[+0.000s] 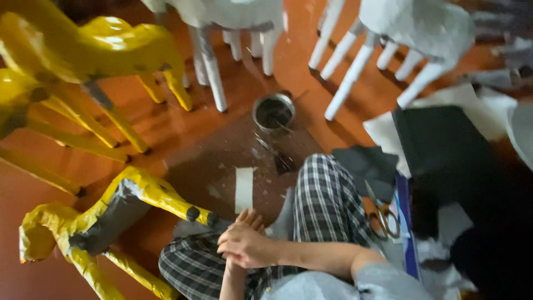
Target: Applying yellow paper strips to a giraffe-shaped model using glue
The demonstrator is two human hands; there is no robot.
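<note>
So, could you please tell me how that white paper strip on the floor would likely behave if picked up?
The white paper strip looks thin and flat, so probably floppy and very light. Lying flush on the floor, its edge may be hard to lift.

My hands (244, 241) clasped together over my lap. Paper strip (244, 189) on floor just ahead of them, tin (273, 113) farther ahead. Animal figure (105, 222) to their left. Scissors (382, 214) to their right, beside my knee (325, 189).
</note>
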